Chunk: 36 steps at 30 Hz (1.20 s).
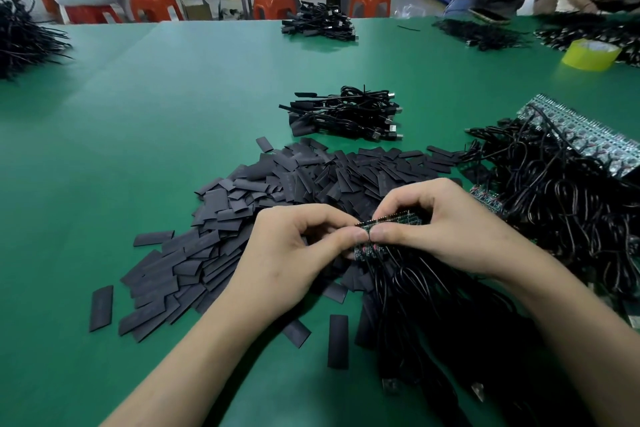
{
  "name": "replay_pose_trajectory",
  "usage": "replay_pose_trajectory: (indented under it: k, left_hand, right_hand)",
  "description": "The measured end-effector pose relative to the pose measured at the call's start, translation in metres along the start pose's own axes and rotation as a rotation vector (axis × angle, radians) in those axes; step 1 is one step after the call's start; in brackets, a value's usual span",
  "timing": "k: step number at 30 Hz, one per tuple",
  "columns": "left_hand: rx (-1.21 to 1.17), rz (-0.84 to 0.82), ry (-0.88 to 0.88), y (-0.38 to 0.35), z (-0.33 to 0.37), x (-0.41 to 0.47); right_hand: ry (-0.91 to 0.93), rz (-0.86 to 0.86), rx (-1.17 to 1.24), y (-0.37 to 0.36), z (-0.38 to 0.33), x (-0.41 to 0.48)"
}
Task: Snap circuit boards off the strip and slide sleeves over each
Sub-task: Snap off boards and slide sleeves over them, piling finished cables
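Your two bare forearms come in from the lower edge and converge toward the middle. Your left grip (pixel 294 253) and right grip (pixel 440 225) sit side by side — the thumb tips nearly touching, the fingers curled over the top. Both pinch the same circuit board strip (pixel 398 218) between thumb and fingers; the wrists are almost straight, knuckles facing up.

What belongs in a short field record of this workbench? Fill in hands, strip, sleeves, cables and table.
circuit board strip: between both hands, cables hanging below
left hand: pinches the strip's left end
right hand: pinches the strip beside it
sleeves: loose black pile under and beyond the hands
cable bundle: farther back, centre
table: green surface
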State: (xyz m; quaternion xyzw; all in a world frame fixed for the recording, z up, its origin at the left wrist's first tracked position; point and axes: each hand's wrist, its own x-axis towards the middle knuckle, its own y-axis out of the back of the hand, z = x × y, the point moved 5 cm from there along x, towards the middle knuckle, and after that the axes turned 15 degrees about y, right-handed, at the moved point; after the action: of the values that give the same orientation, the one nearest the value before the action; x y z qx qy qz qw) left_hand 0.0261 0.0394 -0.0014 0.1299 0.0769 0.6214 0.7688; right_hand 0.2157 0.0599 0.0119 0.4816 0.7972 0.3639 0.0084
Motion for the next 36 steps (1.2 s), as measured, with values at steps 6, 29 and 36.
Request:
replay_pose_trajectory:
  k: [6, 29, 36]
  left_hand:
    - [-0.096, -0.049, 0.063, -0.002, -0.005, 0.002]
    - [-0.352, 0.092, 0.016, 0.014, 0.001, 0.004]
    - [-0.044, 0.134, -0.095, 0.028, 0.004, 0.006]
  right_hand:
    - [0.032, 0.01, 0.111, -0.007, -0.002, 0.001]
    - [0.08, 0.099, -0.365, 0.023, -0.023, -0.003]
    - [0.048, 0.049, -0.008, -0.025, -0.035, 0.011]
